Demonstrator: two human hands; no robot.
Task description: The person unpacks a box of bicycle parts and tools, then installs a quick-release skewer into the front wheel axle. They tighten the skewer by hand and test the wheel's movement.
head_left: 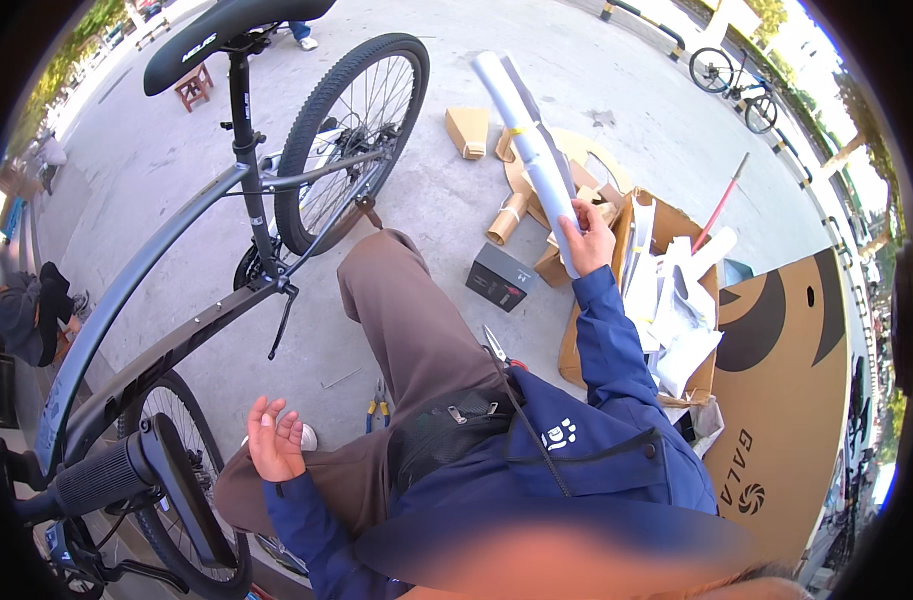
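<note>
My right hand (586,238) is closed around the lower end of a long white packing tube (524,130) with a yellow band round it. A grey strip runs along the tube's right side. Just below that hand stands an open cardboard box (574,350) filled with white packing sheets (666,310). My left hand (275,440) is raised over my bent leg, fingers apart and slightly curled, with nothing in it. Left of it is a grey bicycle (166,235) with a black saddle (221,35); the hand does not touch the bicycle.
Cardboard pieces (468,132) and a small dark box (499,277) lie on the concrete ahead. Yellow-handled pliers (377,408) and red-handled cutters (498,347) are near my legs. A large flat carton (776,390) lies at right. Another person (31,310) sits at far left.
</note>
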